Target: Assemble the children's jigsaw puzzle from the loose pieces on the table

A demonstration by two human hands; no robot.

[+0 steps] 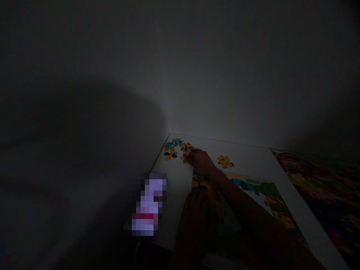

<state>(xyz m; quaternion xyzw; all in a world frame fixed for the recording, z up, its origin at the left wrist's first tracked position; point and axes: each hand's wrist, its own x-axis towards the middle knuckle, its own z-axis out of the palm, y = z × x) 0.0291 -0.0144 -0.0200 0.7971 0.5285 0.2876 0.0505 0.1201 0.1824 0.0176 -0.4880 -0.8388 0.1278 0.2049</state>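
Observation:
My right hand (pixel 201 160) reaches across to a cluster of loose jigsaw pieces (pixel 170 153) in the far left corner of the white table. Its fingers are curled together at a red and yellow puzzle piece (pixel 185 158); the fingertips are partly hidden. Below it, my left hand (pixel 195 212) lies flat with fingers stretched over the left edge of a partly assembled jigsaw puzzle (pixel 281 210). The puzzle shows trees and a blue shape, with a white gap in its upper part. One yellow piece (pixel 225 161) lies alone behind the puzzle. The scene is very dim.
A lit phone (pixel 150 204), its screen blurred out, is at the table's left edge. On the right lies a colourful picture sheet (pixel 315 187). White walls (pixel 225 75) meet behind the table's far corner. My right forearm crosses over the puzzle.

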